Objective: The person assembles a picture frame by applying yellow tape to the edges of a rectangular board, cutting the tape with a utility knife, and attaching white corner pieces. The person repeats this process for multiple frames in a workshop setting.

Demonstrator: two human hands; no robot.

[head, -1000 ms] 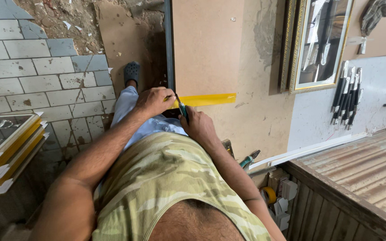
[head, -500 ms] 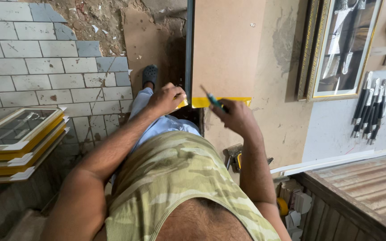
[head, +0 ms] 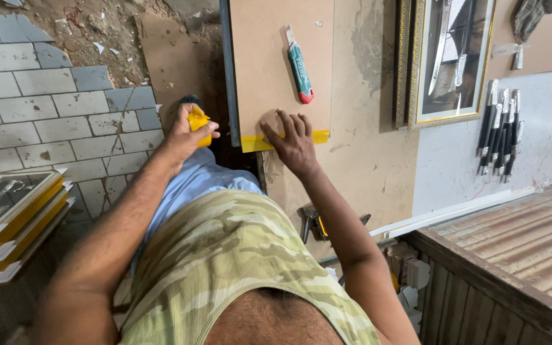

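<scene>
My left hand [head: 188, 131] grips a yellow tape roll [head: 198, 122] just left of a brown board [head: 276, 38]. My right hand [head: 294, 142] lies flat, fingers spread, on a strip of yellow tape [head: 283, 140] that runs across the lower edge of the board. A green utility knife [head: 300, 66] with a red end rests on the board above my right hand, touched by neither hand. A dark metal straightedge [head: 227, 76] runs along the board's left edge.
A stack of yellow-edged picture frames [head: 7, 223] sits at the lower left on grey tiles. A gold-framed picture [head: 448, 57] leans at the upper right, with several dark tools [head: 498, 128] beside it. A corrugated metal sheet [head: 525, 236] lies at the right.
My right hand has let go of the knife, which now lies on the board, and pressed down on the tape. My left hand pulled the roll away to the left.
</scene>
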